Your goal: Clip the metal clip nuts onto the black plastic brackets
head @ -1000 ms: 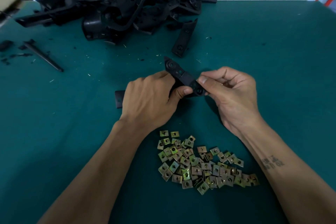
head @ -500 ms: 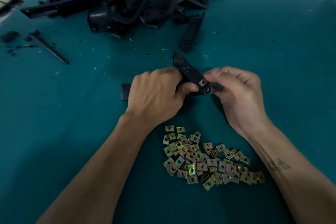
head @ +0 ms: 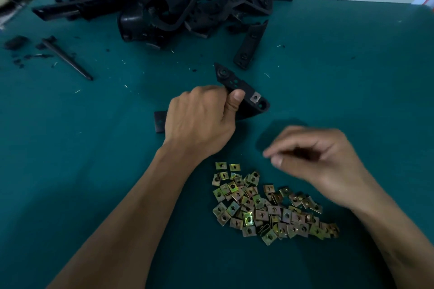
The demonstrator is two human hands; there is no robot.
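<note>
No legible writing or brand mark appeared on any part. The left hand (head: 199,119) gripped a black plastic bracket (head: 242,91) with fingers and thumb curled round it, one clip nut (head: 255,97) already seated near the bracket's right end; the blurred right hand (head: 312,159), below and right of the bracket, hovered loosely curled and apparently empty above the pile of clip nuts (head: 270,206). Bare green surface (head: 352,77) lay open right of the bracket, while the heap of black parts (head: 164,4) crowded the far edge beyond it.
</note>
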